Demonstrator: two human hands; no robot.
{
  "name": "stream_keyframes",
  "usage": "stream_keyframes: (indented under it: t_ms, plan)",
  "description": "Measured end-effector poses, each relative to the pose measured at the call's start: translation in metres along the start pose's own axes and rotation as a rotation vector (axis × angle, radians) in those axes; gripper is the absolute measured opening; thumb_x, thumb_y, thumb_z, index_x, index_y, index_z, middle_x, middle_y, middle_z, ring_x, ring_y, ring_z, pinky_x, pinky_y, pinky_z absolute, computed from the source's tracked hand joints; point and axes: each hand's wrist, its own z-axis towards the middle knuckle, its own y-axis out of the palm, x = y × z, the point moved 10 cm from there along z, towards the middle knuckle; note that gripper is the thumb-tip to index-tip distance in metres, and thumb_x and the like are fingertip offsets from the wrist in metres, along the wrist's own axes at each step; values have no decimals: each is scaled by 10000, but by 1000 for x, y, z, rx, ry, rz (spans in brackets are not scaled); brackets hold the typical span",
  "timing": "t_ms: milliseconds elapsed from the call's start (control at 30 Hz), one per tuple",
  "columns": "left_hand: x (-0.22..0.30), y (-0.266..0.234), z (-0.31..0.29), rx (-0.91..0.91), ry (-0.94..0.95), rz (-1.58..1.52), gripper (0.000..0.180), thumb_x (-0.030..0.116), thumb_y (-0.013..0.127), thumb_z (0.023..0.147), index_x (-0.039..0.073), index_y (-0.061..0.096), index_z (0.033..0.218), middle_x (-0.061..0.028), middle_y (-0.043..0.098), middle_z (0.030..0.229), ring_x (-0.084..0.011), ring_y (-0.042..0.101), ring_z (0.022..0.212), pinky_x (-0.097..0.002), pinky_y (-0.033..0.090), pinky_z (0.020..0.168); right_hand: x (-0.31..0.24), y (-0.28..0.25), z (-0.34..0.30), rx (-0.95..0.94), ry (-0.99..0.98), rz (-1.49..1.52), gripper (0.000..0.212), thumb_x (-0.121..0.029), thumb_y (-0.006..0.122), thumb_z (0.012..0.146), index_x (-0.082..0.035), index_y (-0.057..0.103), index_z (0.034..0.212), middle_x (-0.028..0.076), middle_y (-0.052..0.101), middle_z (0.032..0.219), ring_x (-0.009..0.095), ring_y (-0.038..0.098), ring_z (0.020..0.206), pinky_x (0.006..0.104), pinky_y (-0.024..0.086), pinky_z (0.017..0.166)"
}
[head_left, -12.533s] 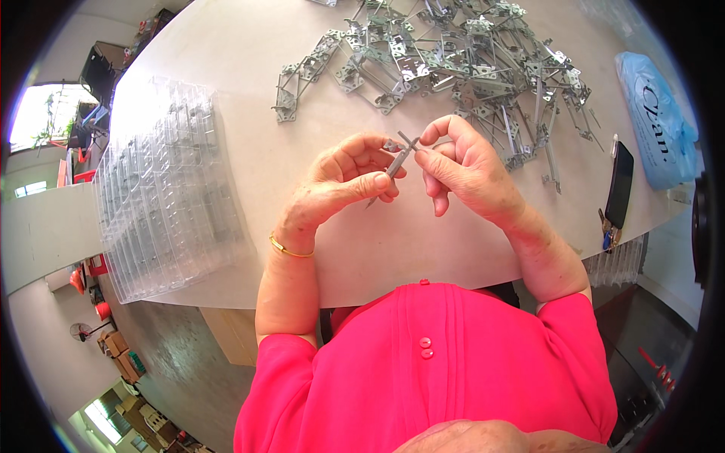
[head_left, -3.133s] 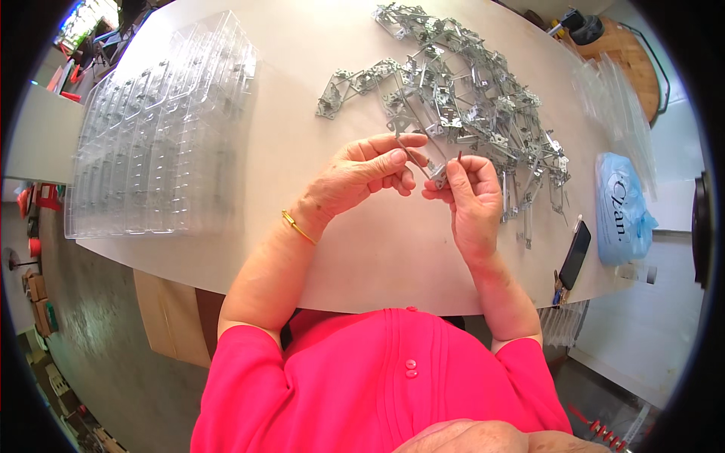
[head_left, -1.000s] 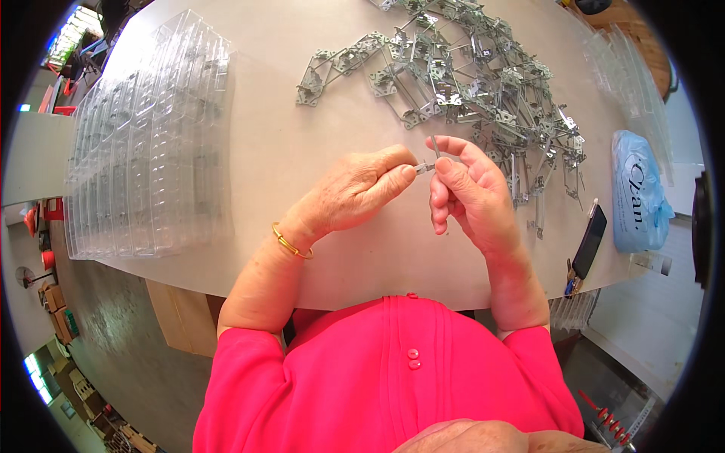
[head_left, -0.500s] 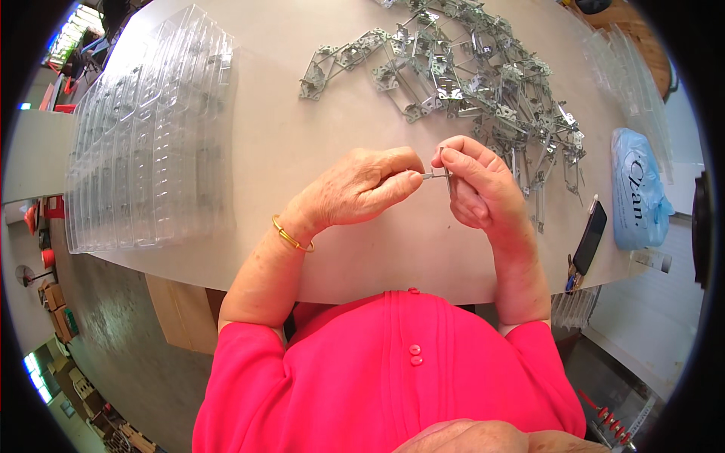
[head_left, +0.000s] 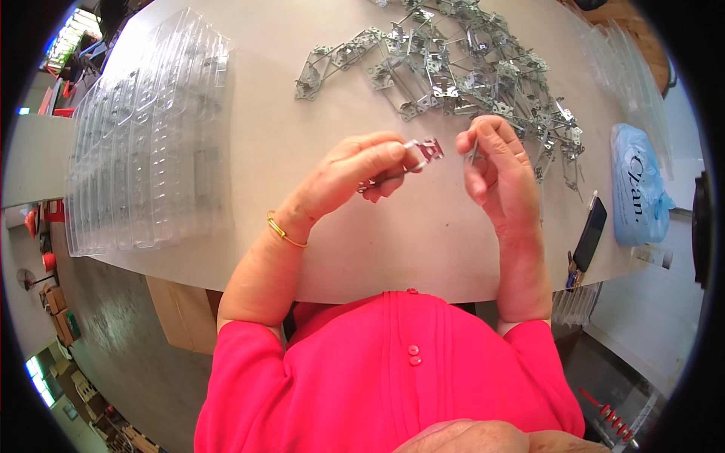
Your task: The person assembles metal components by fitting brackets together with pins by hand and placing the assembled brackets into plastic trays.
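Note:
Above the middle of the table, my left hand is closed around a shiny metal bracket whose cut-out end sticks out past the thumb and reflects some red. More of the metal shows under the fingers. My right hand, a short gap to the right, pinches a small thin metal piece between thumb and fingers; its exact kind is hard to make out. Beyond both hands lies a large heap of metal brackets with thin rods, its near edge close to my right fingertips.
Stacked clear plastic trays fill the table's left side. At the right are a blue plastic bag, a dark phone with keys beside it, and more clear plastic trays farther back. A brown carton stands below the table's left edge.
My hands, close together before, have moved apart. The left one has turned, bringing the bracket's end into view, and the right has shifted right and slightly away from me with the thin piece.

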Motion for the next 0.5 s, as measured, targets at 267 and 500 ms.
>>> stream_keyframes:
  t_ms: [267, 500]
  plan:
    - [-6, -15, 4, 80, 18, -145, 441, 364, 459, 1040, -31, 656, 1061, -37, 528, 654, -95, 423, 542, -251, 363, 512, 33, 40, -19, -456, 200, -80, 199, -238, 547, 1075, -45, 584, 1111, 53, 631, 758, 76, 536, 452, 232, 452, 375]
    - [-3, -16, 3, 82, 24, -167, 393, 359, 487, 1046, 7, 662, 1032, -1, 538, 670, -66, 434, 573, -233, 339, 519, 39, 38, -16, -448, 236, -124, 235, -216, 588, 1053, 3, 576, 1138, 65, 644, 834, 89, 622, 547, 266, 558, 451]
